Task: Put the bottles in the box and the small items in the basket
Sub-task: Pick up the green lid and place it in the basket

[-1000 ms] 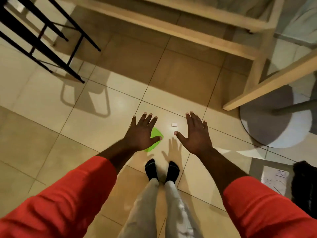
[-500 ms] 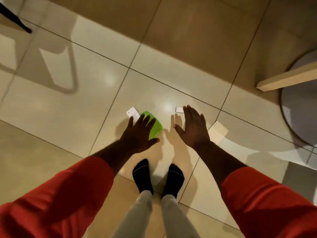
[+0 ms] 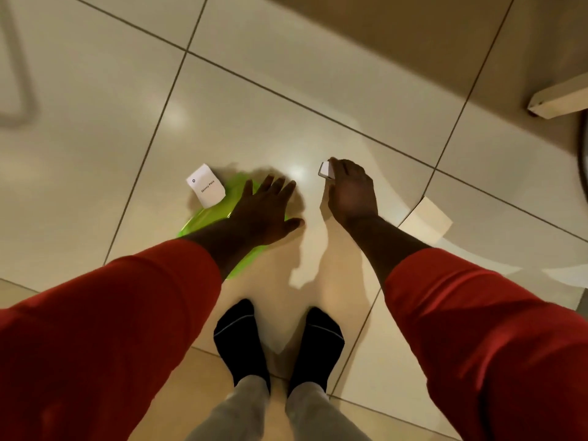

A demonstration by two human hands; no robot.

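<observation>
A flat bright green object lies on the tiled floor ahead of my feet. My left hand hovers over it with fingers spread, covering most of it. A white card with printed text rests against the green object's far left edge. My right hand is down at the floor with its fingers curled around a small white item, which tilts up at my fingertips. No bottles, box or basket are in view.
My two feet in black socks stand just behind the hands. A pale wooden furniture leg ends at the upper right, with a round grey base at the right edge. A flat beige piece lies right of my right wrist.
The view has tilted down and come closer to the floor. My right hand has gone from flat and spread to curled on the small white item, now tilted up. My left hand stays over the green object.
</observation>
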